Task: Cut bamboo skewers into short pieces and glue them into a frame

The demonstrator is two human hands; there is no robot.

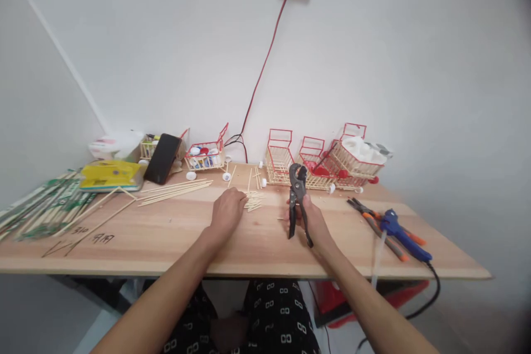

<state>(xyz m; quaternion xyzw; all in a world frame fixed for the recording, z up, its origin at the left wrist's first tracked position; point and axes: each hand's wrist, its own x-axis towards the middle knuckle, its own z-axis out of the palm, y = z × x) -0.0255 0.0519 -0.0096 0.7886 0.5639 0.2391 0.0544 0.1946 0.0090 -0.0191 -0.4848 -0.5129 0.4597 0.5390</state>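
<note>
Black cutters (298,199) stand clamped in right hand (314,220); left hand (227,209) rests loosely curled beside cut sticks (254,201).

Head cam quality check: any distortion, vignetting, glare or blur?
Head view: wide-angle bowing bends the table edge, dark vignette in the top-right corner, soft even light without glare; right hand with cutting pliers and left hand are sharp, frame edges softer.

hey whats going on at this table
A person sits at a wooden table. The right hand holds black cutting pliers upright, handles apart. The left hand rests on a small pile of short cut sticks. Little red-and-wood stick carts stand along the wall; a blue glue gun lies at right.
</note>
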